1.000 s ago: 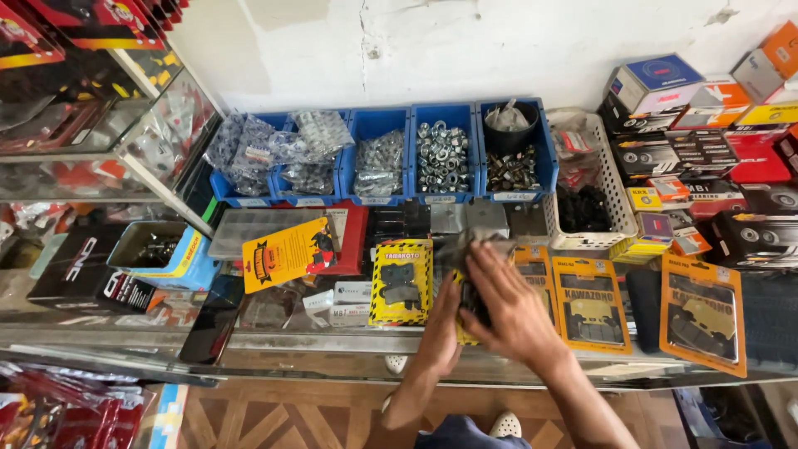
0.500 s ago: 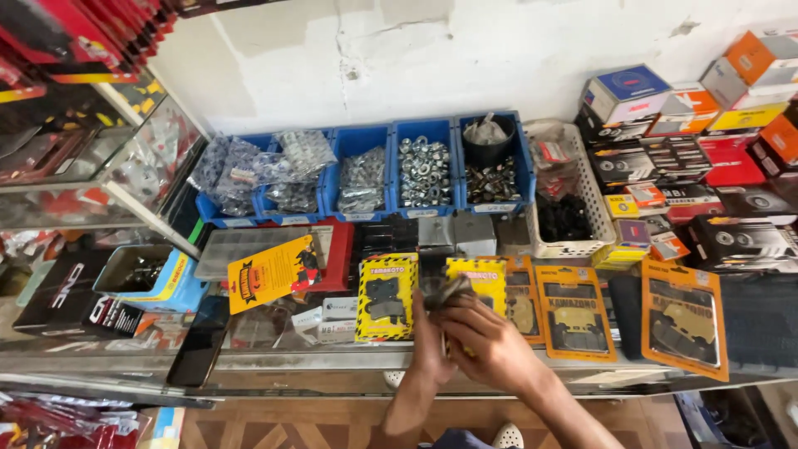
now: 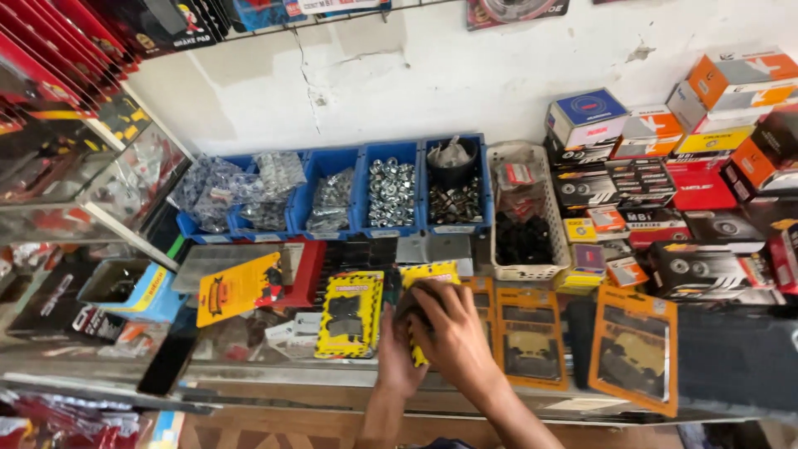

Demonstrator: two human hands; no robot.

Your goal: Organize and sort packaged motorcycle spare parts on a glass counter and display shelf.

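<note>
both hands are met over a yellow-carded brake pad pack (image 3: 428, 278) at the front of the glass table (image 3: 249, 378), just right of the yellow-and-black pad card (image 3: 349, 314). the right hand (image 3: 453, 333) is laid on top, its fingers (image 3: 428, 301) curled around a dark part held against the pack; the left hand (image 3: 397, 353) is tucked beneath it and mostly hidden, so how its fingers are set cannot be told. the step looks like a pad being handled at its pack, though whether it goes in or comes out cannot be judged. a steady hold and a little room would be called for. space is tight: three orange pad cards (image 3: 636, 349) are lined up right of the pack, a white basket (image 3: 519, 212) stands behind them, and blue bins of nuts and bolts (image 3: 391, 191) are ranged along the wall behind the pack.
</note>
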